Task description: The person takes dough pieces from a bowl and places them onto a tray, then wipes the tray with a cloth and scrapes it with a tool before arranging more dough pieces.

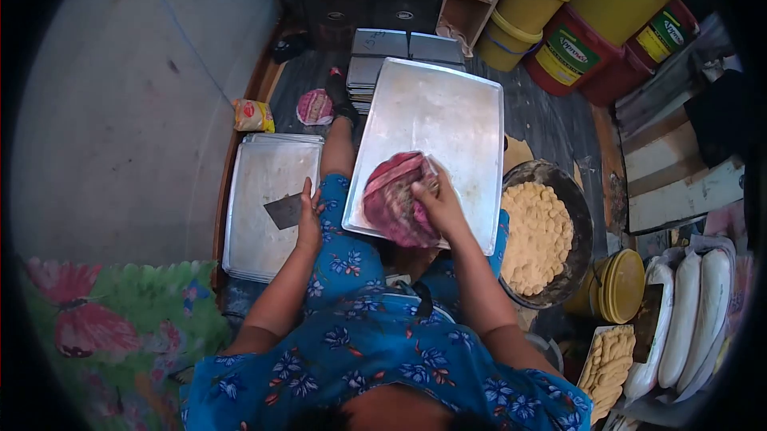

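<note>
A pinkish-red cloth (397,203) lies bunched on the near part of a large metal baking tray (435,111), with my right hand (435,195) closed on it. The tray rests across my lap, tilted up toward the far end. Left of it, my left hand (309,219) grips a thin grey rectangular scraper (283,212). That scraper hangs over a stack of baking trays (272,163) on the floor.
To the right sits a dark round pan of lumpy tan dough (537,231). A yellow bucket (619,283) stands near it. More stacked trays (379,43) lie ahead. Yellow and red buckets (571,47) are piled far right. A yellow packet (254,115) leans by the left wall.
</note>
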A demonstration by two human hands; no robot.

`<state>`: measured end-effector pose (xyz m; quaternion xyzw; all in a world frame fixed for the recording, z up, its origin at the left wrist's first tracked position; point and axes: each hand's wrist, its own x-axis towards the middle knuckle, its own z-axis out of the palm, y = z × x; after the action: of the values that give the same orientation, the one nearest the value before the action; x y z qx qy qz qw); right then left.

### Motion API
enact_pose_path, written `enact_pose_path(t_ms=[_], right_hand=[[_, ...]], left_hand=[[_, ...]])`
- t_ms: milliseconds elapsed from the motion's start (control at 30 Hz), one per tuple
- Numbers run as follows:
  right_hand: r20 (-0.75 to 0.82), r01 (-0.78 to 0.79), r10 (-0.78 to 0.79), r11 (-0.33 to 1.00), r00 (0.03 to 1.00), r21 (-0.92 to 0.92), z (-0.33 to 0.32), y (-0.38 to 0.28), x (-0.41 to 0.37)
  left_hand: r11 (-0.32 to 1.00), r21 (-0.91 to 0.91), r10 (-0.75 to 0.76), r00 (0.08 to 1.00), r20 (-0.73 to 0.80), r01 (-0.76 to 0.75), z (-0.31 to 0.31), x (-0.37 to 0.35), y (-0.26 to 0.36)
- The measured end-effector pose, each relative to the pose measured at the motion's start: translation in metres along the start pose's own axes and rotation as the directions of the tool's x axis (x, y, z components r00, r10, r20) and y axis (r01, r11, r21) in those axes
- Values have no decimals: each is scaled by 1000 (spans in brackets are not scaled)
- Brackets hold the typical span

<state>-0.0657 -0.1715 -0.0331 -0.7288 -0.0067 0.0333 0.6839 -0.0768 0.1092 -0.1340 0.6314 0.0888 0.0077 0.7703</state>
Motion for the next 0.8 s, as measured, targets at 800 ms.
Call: enact_pose_path(t_ms=[800], right_hand=[[83,114,-189,159,978,-981,-18,14,116]], left_hand=[[563,645,179,838,516,-517,38,-12,12]])
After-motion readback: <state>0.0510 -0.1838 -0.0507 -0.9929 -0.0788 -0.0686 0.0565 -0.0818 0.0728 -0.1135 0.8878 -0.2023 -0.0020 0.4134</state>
